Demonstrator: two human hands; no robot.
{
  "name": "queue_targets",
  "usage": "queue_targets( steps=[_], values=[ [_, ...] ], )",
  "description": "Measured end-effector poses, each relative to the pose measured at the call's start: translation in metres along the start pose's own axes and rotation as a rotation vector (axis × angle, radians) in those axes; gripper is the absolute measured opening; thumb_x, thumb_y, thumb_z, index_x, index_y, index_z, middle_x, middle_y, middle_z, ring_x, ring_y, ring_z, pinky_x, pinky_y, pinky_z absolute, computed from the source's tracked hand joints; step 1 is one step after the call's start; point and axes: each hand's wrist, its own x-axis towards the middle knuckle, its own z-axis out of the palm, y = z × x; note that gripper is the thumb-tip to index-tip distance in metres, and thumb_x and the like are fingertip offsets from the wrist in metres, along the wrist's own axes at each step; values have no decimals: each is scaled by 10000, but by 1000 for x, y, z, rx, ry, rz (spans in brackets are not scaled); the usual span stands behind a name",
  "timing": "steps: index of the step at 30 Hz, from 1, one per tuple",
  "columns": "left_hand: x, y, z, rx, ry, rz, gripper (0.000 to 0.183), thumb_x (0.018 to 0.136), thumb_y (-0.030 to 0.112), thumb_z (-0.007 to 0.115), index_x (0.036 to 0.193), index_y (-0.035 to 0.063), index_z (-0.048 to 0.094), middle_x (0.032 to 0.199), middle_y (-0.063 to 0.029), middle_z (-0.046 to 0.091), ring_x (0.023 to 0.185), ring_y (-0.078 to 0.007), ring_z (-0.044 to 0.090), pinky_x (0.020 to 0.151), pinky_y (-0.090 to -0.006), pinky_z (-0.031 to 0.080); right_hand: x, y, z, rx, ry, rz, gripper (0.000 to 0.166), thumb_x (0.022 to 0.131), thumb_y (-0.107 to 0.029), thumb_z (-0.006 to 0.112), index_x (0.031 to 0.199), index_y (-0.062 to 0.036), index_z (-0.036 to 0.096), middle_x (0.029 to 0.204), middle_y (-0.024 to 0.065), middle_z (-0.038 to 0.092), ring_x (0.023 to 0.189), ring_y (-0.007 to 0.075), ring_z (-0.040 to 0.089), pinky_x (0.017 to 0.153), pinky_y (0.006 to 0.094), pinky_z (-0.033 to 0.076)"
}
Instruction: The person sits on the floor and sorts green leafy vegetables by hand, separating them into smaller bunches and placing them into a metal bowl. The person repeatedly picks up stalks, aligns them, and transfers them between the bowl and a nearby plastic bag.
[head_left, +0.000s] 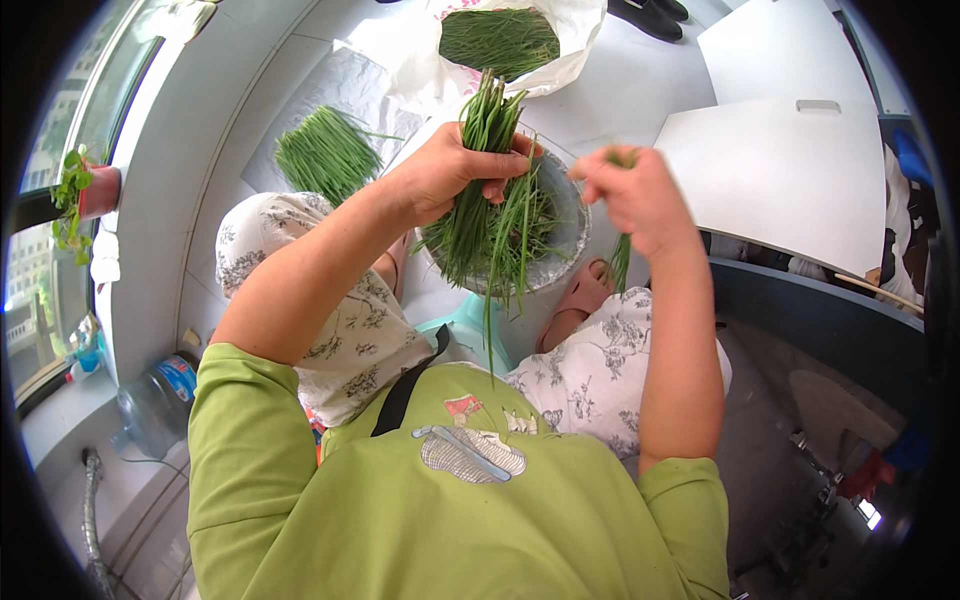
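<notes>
A thick bunch of long green stalks, like chives or garlic shoots, stands in my left hand, whose fingers are closed around it. Several strands hang loose below that hand, over a round bin with a plastic liner that holds green scraps. To the right of the bin, my right hand is slightly blurred and pinches a smaller bundle of green stalks, which hangs beneath the fist. On a plastic sheet at the upper left lies a neat pile of green stalks.
Beyond the bin, an open white plastic bag holds more green stalks. A teal stool stands between my legs. White cabinet panels are at the right, dark shoes at the top. A large water bottle is at the left.
</notes>
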Motion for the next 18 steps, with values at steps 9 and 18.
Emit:
queue_targets(
  steps=[9,18],
  values=[
    [0,-6,5,-33,62,17,125,768,58,702,848,3,625,645,-39,560,541,-110,500,533,-250,422,-1,29,37,49,-62,-110,147,785,-90,733,752,9,629,692,33,637,628,82,560,575,237,460],
    [6,-15,-2,176,127,7,108,780,94,723,797,20,646,680,-25,610,543,-90,494,500,-243,404,-6,17,40,122,-65,45,79,766,-32,653,715,10,609,610,54,605,536,97,533,504,233,409]
  ],
)
